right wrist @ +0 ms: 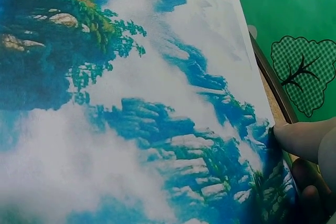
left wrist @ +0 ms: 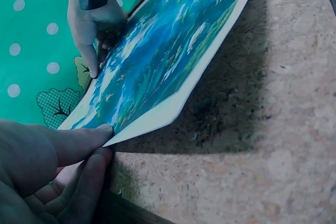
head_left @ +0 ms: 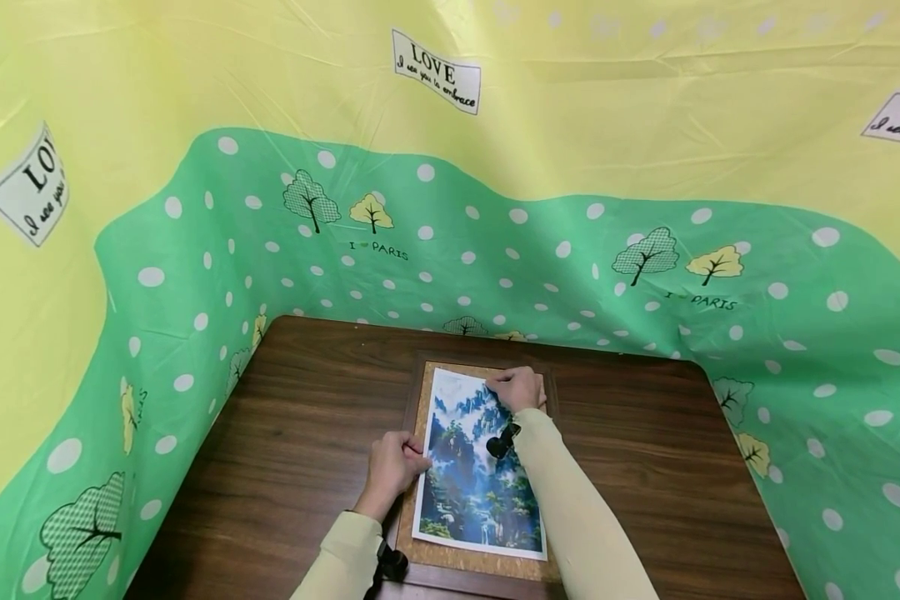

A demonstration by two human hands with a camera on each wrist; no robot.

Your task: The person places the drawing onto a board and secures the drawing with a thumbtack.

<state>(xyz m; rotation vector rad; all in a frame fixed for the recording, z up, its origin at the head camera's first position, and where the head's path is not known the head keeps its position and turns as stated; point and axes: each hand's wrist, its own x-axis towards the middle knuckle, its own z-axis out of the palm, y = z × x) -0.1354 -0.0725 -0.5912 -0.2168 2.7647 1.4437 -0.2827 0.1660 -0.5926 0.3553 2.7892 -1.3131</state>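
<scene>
A landscape print [head_left: 480, 467] on white-edged paper lies over a cork board [head_left: 480, 560]; blue mountains, mist and trees show on it. At its left edge my left hand [head_left: 397, 462] pinches the paper between thumb and fingers. The left wrist view has the print [left wrist: 157, 56] bowed up off the cork [left wrist: 294, 108], with a shadow below. My right hand [head_left: 521, 389] holds the print by its top edge near the right corner. In the right wrist view the thumb [right wrist: 304, 139] touches the paper's edge, and the other fingers are partly hidden below it.
A dark wooden frame [head_left: 450, 577] borders the cork board. It lies on a brown wood-grain table [head_left: 307, 400]. Green and yellow printed cloth [head_left: 495, 250] hangs around the table's back and sides. Each wrist carries a small black camera [head_left: 501, 442].
</scene>
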